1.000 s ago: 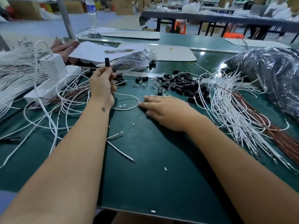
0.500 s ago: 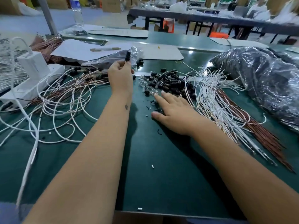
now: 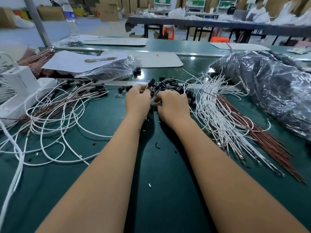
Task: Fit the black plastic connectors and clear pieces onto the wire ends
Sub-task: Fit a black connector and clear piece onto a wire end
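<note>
My left hand (image 3: pixel 137 100) pinches a wire end with a black connector (image 3: pixel 151 82) on its tip, held up over the green table. My right hand (image 3: pixel 172 105) lies just beside it with fingers curled down into the pile of black connectors (image 3: pixel 175 87) and small clear pieces (image 3: pixel 154 103); what the fingertips hold is hidden. Loose white and brown wires (image 3: pixel 223 118) fan out to the right of my hands. Wires with connectors fitted (image 3: pixel 72 96) lie to the left.
A large clear bag of black parts (image 3: pixel 272 86) fills the far right. A smaller bag (image 3: pixel 111 70), paper sheets with a pen (image 3: pixel 100 60) and a white box (image 3: pixel 18 84) stand at the back left. Small scraps dot the green mat (image 3: pixel 159 174).
My left hand came toward the middle with the connector-tipped wire. My right hand left the flat mat, moved forward to the connector pile and curled its fingers. The view shifted.
</note>
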{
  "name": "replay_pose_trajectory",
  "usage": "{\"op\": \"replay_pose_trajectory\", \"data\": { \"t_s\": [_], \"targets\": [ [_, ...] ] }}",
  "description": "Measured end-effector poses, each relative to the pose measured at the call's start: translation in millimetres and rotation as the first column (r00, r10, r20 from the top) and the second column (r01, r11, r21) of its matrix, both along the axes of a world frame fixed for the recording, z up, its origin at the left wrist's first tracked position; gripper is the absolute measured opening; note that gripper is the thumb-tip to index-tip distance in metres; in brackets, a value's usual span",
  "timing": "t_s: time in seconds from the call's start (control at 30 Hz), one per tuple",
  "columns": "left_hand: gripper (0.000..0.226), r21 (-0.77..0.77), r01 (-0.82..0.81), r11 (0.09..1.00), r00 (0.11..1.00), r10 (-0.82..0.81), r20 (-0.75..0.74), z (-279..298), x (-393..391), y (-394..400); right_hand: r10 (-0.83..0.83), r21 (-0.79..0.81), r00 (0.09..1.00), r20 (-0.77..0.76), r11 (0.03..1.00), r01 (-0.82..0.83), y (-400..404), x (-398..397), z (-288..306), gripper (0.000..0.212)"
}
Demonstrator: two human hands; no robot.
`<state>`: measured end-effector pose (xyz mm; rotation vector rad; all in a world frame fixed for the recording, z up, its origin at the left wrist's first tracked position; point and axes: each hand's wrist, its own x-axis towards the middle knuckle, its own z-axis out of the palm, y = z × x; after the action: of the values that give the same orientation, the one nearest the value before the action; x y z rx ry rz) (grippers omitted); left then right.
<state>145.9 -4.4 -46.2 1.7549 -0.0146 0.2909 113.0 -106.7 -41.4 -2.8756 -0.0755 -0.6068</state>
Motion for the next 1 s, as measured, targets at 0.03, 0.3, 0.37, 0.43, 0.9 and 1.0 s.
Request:
{"op": "replay_pose_trajectory", "data": {
  "t_s": [0.03, 0.3, 0.37, 0.43, 0.9, 1.0],
  "targets": [
    [0.012, 0.005, 0.000, 1.000, 1.000, 0.000, 0.007, -0.5, -0.8, -0.4, -0.013, 0.003, 1.000, 0.002, 1.000, 0.013, 0.3, 0.1, -0.6, 0.021],
    [0.006, 0.057, 0.043, 0.997, 0.991, -0.050, 0.122, 1.0, -10.7, -4.6, 0.002, -0.056, 0.999, -0.041, 0.998, -0.004, -3.2, -4.3, 4.4, 0.019],
    [0.006, 0.095, 0.056, 0.994, 0.988, -0.068, 0.138, 1.2, -12.1, -2.8, -0.003, 0.095, 0.999, 0.052, 0.995, -0.002, -6.0, -7.2, 1.3, 0.016],
    [0.008, 0.131, 0.109, 0.985, 0.985, -0.125, 0.115, 2.1, -12.8, 0.4, -0.007, 0.330, 0.988, 0.154, 0.943, -0.045, -9.1, -10.4, 0.6, 0.010],
    [0.008, 0.072, 0.342, 0.937, 0.940, -0.342, -0.003, 12.5, -19.8, 23.3, 0.088, 0.973, 0.970, 0.225, -0.075, -0.219, -26.6, -21.8, 10.4, 0.012],
    [0.011, 0.059, 0.357, 0.932, 0.934, -0.357, -0.005, 12.6, -21.1, 22.5, 0.131, 0.978, 0.973, 0.192, -0.105, -0.179, -29.7, -23.8, 11.7, 0.011]
  ]
}}
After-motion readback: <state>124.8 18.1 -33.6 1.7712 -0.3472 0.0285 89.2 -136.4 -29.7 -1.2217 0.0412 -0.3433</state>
